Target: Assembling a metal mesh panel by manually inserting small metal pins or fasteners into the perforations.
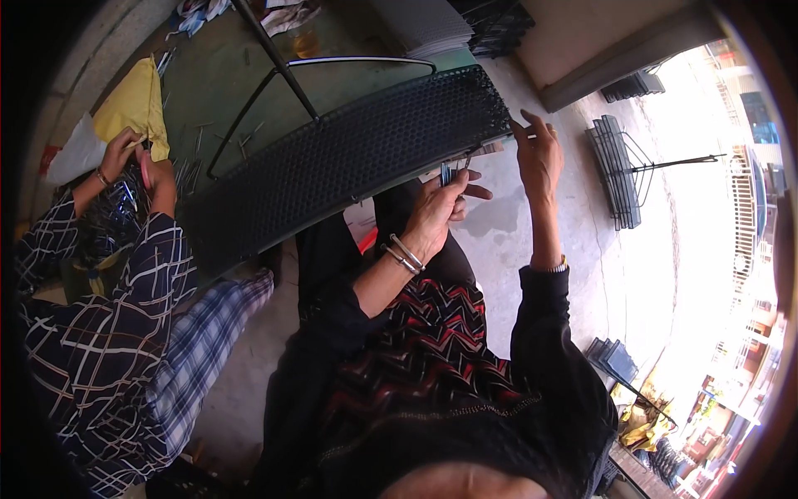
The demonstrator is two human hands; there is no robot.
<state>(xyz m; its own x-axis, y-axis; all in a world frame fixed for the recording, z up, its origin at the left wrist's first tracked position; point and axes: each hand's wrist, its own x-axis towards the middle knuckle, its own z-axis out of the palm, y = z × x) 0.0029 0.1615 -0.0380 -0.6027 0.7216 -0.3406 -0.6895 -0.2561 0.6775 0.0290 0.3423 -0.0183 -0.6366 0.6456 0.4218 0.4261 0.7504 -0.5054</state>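
A long black mesh panel point(349, 137) slants across in front of me above my knees, with black metal rods point(278, 71) rising from its far side. Just below its near edge, my left hand point(436, 214) is closed around a small bunch of thin blue-grey pieces point(447, 173), some fingers stretching to the right. What these pieces are is too small to tell. My right hand point(540, 158) is raised at the panel's right end, thumb and fingers bent but apart. Nothing shows between them; I cannot tell whether the fingertips touch the panel.
At left, a co-worker in checked clothes handles a yellow bag point(137, 104) over a heap of shiny metal pieces point(116, 208). Loose pins lie on the green surface point(224, 91) behind the panel. Stacked grey sheets point(424, 29) stand at the back; a black rack point(615, 170) is on the right.
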